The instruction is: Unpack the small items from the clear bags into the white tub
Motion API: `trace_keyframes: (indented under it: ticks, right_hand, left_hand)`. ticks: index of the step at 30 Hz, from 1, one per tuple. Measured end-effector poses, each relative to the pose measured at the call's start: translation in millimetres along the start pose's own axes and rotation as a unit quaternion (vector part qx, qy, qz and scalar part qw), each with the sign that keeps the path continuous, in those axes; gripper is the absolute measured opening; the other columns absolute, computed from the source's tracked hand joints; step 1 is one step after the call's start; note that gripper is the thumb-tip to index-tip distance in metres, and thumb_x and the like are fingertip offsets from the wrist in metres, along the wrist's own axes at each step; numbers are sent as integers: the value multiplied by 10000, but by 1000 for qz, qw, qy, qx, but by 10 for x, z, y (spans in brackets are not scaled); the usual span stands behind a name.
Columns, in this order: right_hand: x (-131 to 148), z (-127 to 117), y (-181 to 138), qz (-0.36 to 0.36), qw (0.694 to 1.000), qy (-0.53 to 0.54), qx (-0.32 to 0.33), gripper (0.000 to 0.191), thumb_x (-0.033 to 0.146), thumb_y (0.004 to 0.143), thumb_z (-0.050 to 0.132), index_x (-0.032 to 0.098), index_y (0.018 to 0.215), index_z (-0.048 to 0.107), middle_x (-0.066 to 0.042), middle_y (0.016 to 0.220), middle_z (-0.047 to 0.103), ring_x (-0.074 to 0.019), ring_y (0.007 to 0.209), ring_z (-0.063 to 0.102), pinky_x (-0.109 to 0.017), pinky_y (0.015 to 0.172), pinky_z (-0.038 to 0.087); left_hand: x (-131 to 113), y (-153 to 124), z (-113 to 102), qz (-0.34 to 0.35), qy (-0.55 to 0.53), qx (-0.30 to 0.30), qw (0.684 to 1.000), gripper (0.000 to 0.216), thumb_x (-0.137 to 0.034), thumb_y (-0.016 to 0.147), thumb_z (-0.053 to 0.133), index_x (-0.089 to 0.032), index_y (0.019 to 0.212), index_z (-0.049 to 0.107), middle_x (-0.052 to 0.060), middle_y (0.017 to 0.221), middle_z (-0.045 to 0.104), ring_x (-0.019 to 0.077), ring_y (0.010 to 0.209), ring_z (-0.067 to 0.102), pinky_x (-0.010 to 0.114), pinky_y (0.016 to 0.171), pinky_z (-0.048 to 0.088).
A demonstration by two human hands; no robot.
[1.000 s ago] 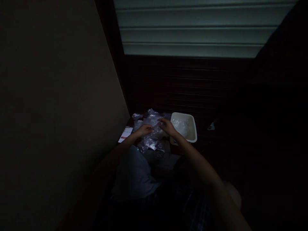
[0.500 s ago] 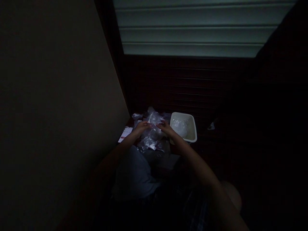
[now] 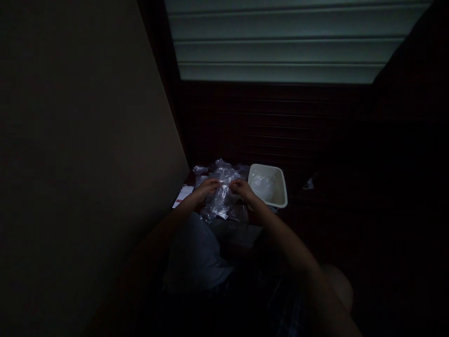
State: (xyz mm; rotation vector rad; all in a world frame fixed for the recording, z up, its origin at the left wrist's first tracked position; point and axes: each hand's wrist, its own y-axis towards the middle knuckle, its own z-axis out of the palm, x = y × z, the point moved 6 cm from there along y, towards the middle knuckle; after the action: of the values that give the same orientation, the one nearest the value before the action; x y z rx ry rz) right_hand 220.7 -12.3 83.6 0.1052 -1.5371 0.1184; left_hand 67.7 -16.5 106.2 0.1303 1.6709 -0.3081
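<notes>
The scene is very dark. My left hand [image 3: 207,188] and my right hand [image 3: 242,189] are held close together over a heap of clear plastic bags [image 3: 220,208]. Both hands pinch a small clear plastic bag [image 3: 224,183] between them, fingers curled on its edges. What is inside the bag cannot be made out. A white rectangular tub [image 3: 280,189] with more clear plastic in it stands just right of my right hand.
A pale wall runs along the left. A white card with red print [image 3: 182,195] lies left of the heap. A small pale object [image 3: 307,184] lies to the right of the tub. Dark slatted panelling and a lit blind are behind.
Both hands have drawn a little closer together and lower over the heap, still holding the small clear bag.
</notes>
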Motion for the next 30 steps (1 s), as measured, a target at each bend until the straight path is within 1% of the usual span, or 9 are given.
trace_keyframes:
  ticks: [3, 6, 11, 15, 19, 21, 26, 28, 30]
  right_hand:
    - [1, -18, -5, 1, 1000, 9, -1, 206, 306, 580, 612, 149, 698, 549, 8, 639, 568, -84, 537, 524, -225, 525, 441]
    - [-8, -6, -20, 15, 1000, 13, 3, 248, 324, 580, 627, 160, 748, 548, 0, 693, 572, -91, 574, 541, -226, 525, 451]
    - [-15, 16, -33, 26, 1000, 5, -5, 288, 317, 553, 648, 165, 778, 551, 14, 654, 548, -85, 542, 517, -208, 478, 438]
    - [28, 16, -30, -10, 1000, 6, -1, 253, 325, 559, 631, 164, 746, 573, 18, 638, 554, -89, 551, 512, -212, 494, 441]
    - [66, -13, -28, -49, 999, -9, -5, 187, 304, 571, 607, 158, 688, 613, 12, 646, 584, -95, 566, 514, -237, 555, 441]
    - [89, -15, -31, -67, 997, -29, 6, 153, 278, 590, 582, 161, 676, 633, 6, 648, 601, -103, 583, 522, -245, 582, 434]
    - [189, -13, -50, -124, 987, -99, 22, 146, 213, 632, 525, 183, 682, 659, -10, 685, 633, -128, 658, 551, -267, 657, 426]
    - [247, -4, -65, -160, 979, -123, 25, 148, 212, 646, 518, 189, 674, 661, -20, 724, 641, -140, 707, 562, -283, 702, 423]
    - [289, 13, -84, -188, 971, -142, 30, 148, 213, 657, 515, 193, 666, 661, -27, 758, 641, -148, 752, 566, -294, 741, 417]
  left_hand:
    - [7, 14, -16, 0, -9, 5, 1000, 280, -337, 572, 650, -137, 753, 575, 21, 763, 559, 111, 698, 522, 223, 608, 412]
    - [25, 17, -26, -6, -23, 5, 1000, 311, -328, 544, 676, -133, 762, 569, 24, 769, 566, 106, 669, 528, 237, 605, 420]
    - [35, 2, -31, -16, -53, 1, 998, 324, -309, 538, 688, -142, 782, 557, 11, 738, 570, 89, 633, 530, 228, 597, 408]
    - [47, 17, -27, -17, -62, 1, 998, 297, -310, 550, 674, -142, 771, 568, 14, 732, 574, 98, 657, 536, 235, 618, 413]
    - [74, 40, -29, -9, -83, -2, 997, 230, -273, 539, 664, -136, 703, 581, 17, 704, 584, 110, 660, 547, 247, 635, 421]
    - [84, 39, -35, -7, -87, -2, 996, 193, -255, 540, 650, -135, 681, 594, 27, 700, 595, 117, 655, 551, 245, 622, 423]
    - [49, 6, -36, 3, -56, 9, 998, 193, -261, 577, 603, -157, 738, 623, 38, 736, 612, 131, 644, 542, 233, 555, 413]
    - [17, -6, -48, 18, -49, -3, 999, 186, -283, 599, 580, -153, 724, 620, 47, 780, 616, 143, 689, 545, 235, 565, 415]
    - [-8, -14, -51, 32, -35, -10, 999, 228, -307, 606, 584, -151, 769, 618, 47, 817, 615, 143, 714, 546, 234, 581, 411]
